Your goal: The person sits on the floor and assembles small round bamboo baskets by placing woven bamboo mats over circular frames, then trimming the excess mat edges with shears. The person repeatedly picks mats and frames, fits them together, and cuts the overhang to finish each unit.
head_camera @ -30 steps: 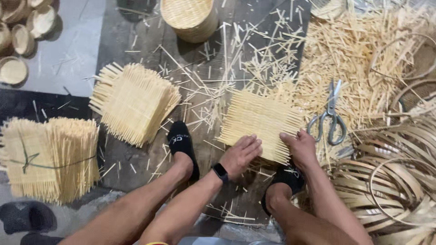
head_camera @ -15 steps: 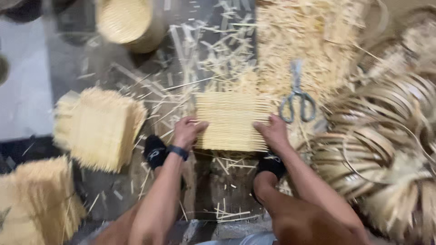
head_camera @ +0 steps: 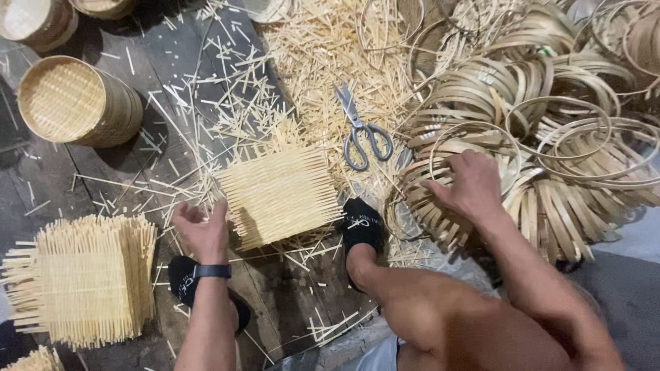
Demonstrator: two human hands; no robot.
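Left hand [head_camera: 199,230] just beside woven mat [head_camera: 278,194]; right hand [head_camera: 467,185] on hoops [head_camera: 550,137].

A square woven mat [head_camera: 278,196] of pale bamboo slats is lying flat on the dark floor, slightly rotated, with loose slat ends projecting on all sides. It is sitting just right of the left hand [head_camera: 201,230], apparently not touching it. A heap of thin bamboo hoops [head_camera: 474,227], tan and stacked at overlapping angles, is lying further right, and the right hand [head_camera: 467,185] is resting on its top rings.
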